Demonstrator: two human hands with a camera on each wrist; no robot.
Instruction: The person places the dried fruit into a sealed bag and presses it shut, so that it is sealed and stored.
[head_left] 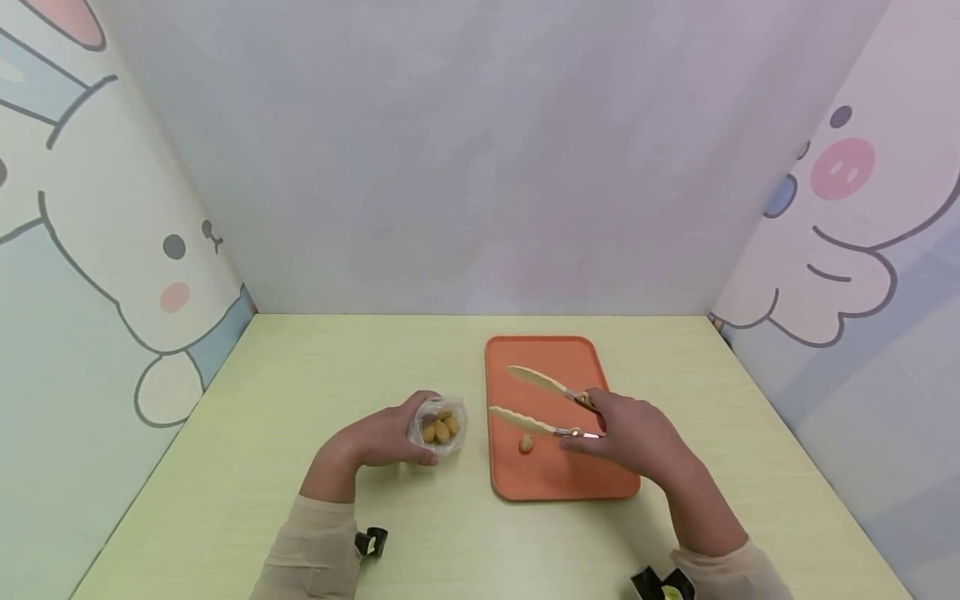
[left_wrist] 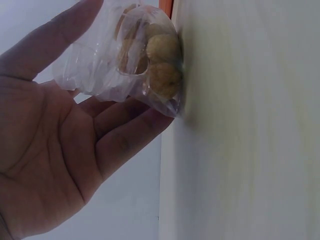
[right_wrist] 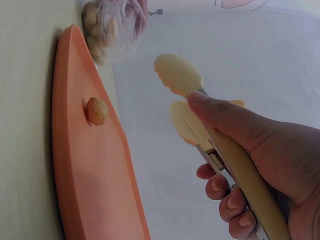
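My left hand [head_left: 390, 432] curls round a clear plastic bag [left_wrist: 95, 65] that stands upright on the table. Several walnuts [head_left: 441, 428] sit inside the bag. With my right hand [head_left: 637, 433] I hold a pair of tongs [right_wrist: 220, 145] with cream-coloured tips, spread apart and with nothing between them. The tongs hang above an orange tray [head_left: 570, 479]. A single walnut [right_wrist: 97, 110] lies on the tray, just below the nearer tip in the head view.
The pale yellow table [head_left: 285, 400] reaches back to a plain wall [head_left: 480, 167]. Side walls with cartoon animals [head_left: 187, 275] stand at left and right. The tray lies to the right of the bag, a narrow gap between them.
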